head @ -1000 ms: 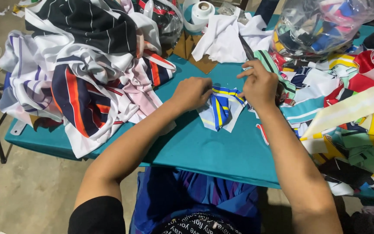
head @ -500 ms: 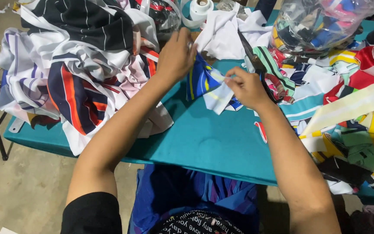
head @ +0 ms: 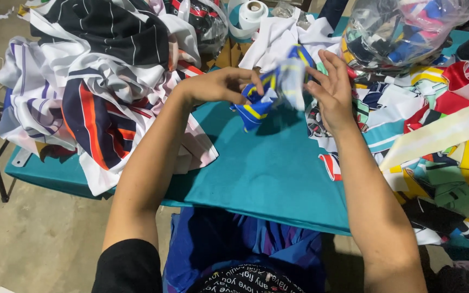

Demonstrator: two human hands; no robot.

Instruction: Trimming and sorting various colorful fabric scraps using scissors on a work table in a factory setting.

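Both hands now hold the blue-and-yellow cloth scrap (head: 267, 92) lifted off the teal table (head: 256, 173): left hand (head: 218, 84) fingers pinching it, right hand (head: 332, 87) fingers spread loosely against it.

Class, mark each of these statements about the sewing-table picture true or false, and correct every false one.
1. The left hand grips a blue, yellow and white fabric piece. True.
2. The fabric piece lies flat on the table. False: it is lifted above the teal table.
3. The right hand is open beside the fabric piece. True.
4. A clear plastic bag of scraps sits on the person's left. False: it is on the right, at the far side.
5. The striped garment pile lies on the floor. False: it rests on the table.
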